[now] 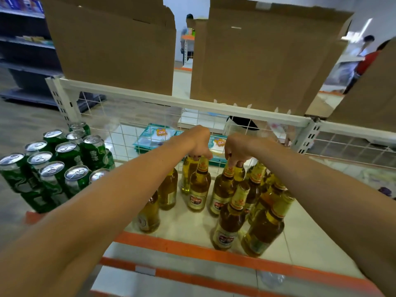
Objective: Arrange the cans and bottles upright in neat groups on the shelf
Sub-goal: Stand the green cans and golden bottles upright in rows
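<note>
White shelf (188,224), upright bottles (198,189) of golden liquid, green cans (68,153)

**Shelf bay: clearances and obstructions**

- Front: open above the orange front edge (192,251).
- Back: closed by a wire mesh panel (132,133) under a white crossbar (171,101); cardboard sheets (111,43) wall off the space above.
- Left: green cans (53,168), upright and packed tight.
- Centre: left bottle group (169,189) and right bottle group (257,206), the right one denser.
- Free lane: bare shelf (190,224) between the two groups, wide at the front, narrowing towards the back.
- Free patch: bare shelf right of the right group.
- Overhead: left hand (200,142) and right hand (237,148) grip back-row bottle tops; forearms span front to back.
- Gap between cans and bottles: hidden by the left forearm.
</note>
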